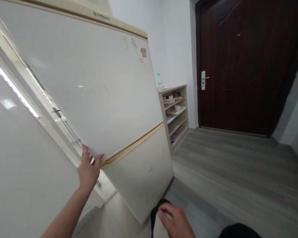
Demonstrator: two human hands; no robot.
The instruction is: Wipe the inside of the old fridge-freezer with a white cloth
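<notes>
A white two-door refrigerator [96,79] with yellowed trim appears tilted in the head view. My left hand [89,167] grips the left edge of its upper door, at the lower corner. The thumb lies on the front and the fingers reach round the edge. Low in front of the lower door [141,172], my right hand [175,219] is closed, its fingers curled round a pale, cloth-like thing [159,228]. Much of that thing is hidden by the hand or cut off by the frame. Brown stains [143,52] mark the upper door's right corner.
A glossy white panel [34,145] stands close on the left. Behind the refrigerator is a shelf unit [186,122] with a clear bottle [160,82] on top. A dark red-brown door [240,66] stands beyond the grey wood-look floor [228,172]. Something black [238,231] shows at the bottom edge.
</notes>
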